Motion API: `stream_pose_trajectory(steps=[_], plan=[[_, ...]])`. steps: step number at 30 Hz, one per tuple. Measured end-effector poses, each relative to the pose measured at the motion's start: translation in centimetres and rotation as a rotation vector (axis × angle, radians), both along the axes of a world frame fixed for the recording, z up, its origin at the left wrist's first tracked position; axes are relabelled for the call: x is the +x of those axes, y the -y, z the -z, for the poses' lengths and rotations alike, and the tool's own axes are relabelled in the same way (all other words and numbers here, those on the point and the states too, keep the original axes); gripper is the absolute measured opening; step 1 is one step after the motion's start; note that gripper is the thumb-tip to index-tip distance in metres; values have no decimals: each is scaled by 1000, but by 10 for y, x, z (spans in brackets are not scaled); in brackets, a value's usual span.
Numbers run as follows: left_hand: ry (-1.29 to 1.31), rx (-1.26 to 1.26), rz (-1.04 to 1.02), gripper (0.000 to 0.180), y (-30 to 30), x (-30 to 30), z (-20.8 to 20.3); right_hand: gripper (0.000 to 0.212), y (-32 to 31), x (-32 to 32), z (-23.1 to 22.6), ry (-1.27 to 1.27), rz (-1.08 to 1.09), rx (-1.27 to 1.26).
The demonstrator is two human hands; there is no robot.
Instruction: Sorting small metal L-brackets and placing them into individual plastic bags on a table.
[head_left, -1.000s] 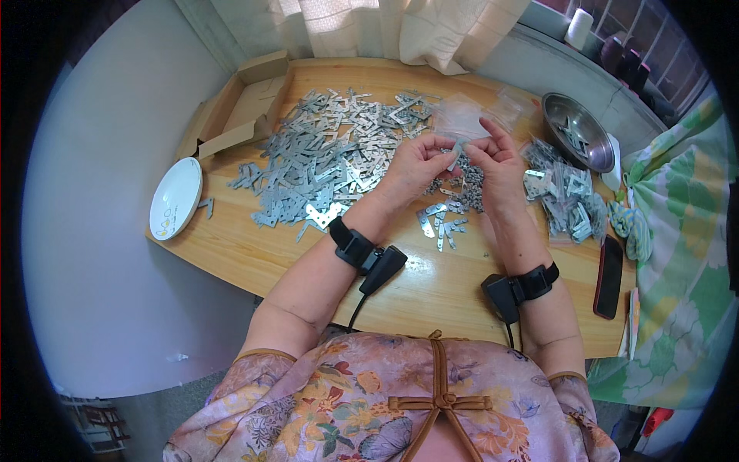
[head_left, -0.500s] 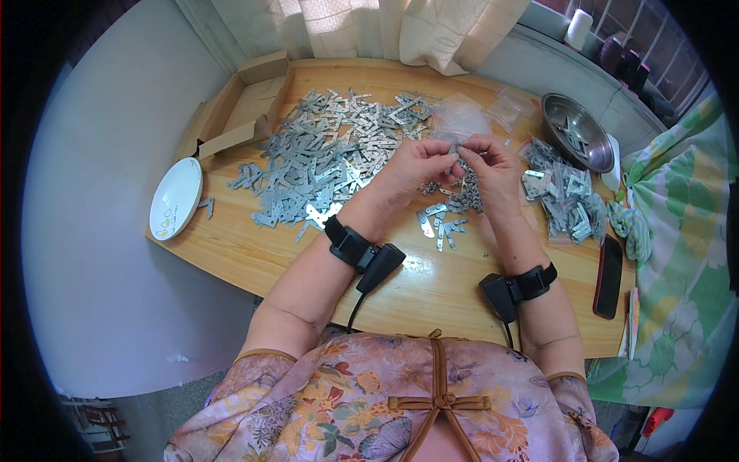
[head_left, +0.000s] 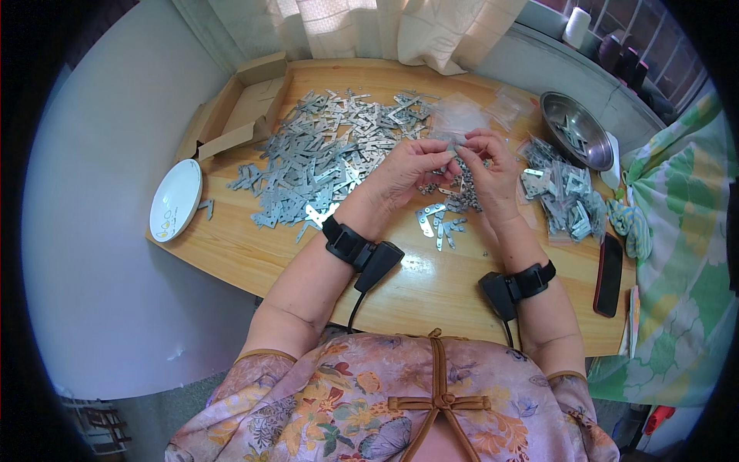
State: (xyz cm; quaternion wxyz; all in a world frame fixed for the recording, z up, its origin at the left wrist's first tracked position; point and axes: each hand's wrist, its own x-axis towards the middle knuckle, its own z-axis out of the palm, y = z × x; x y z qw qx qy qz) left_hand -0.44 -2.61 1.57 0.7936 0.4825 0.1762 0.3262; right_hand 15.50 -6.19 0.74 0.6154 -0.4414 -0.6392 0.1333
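Over the far middle of the table, my left hand [head_left: 412, 168] and my right hand [head_left: 494, 171] meet, thumbs and fingers pinched close together. Between the fingertips is a small greyish, see-through thing that looks like the edge of a clear plastic bag [head_left: 454, 145]; my fingers cover most of it. Beneath them lies a heap of small screws [head_left: 465, 192], partly hidden by the hands. Just nearer to me sits a small group of flat metal brackets [head_left: 440, 225]. To the left spreads a big pile of flat and L-shaped metal brackets [head_left: 315, 165].
Empty clear bags [head_left: 460, 115] lie beyond my hands. At right are filled bags of brackets [head_left: 571, 202], a steel bowl [head_left: 550, 115] with brackets inside, a striped cloth [head_left: 637, 233] and a phone [head_left: 608, 276]. An open cardboard box [head_left: 250, 104] and white plate [head_left: 175, 202] stand left.
My hands stay almost in place, with the fingertips shifting slightly around the small see-through thing. Nothing on the table has visibly moved.
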Motion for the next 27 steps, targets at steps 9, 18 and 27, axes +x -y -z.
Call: stream_pose_trajectory(steps=[9, 18, 27], plan=[[7, -6, 4, 17, -1, 1, 1, 6, 1, 2, -2, 98, 66, 84], [45, -22, 14, 19, -1, 1, 2, 9, 3, -4, -6, -22, 48, 41], [47, -38, -23, 18, -1, 2, 3, 10, 1, 3, -2, 84, 54, 77]])
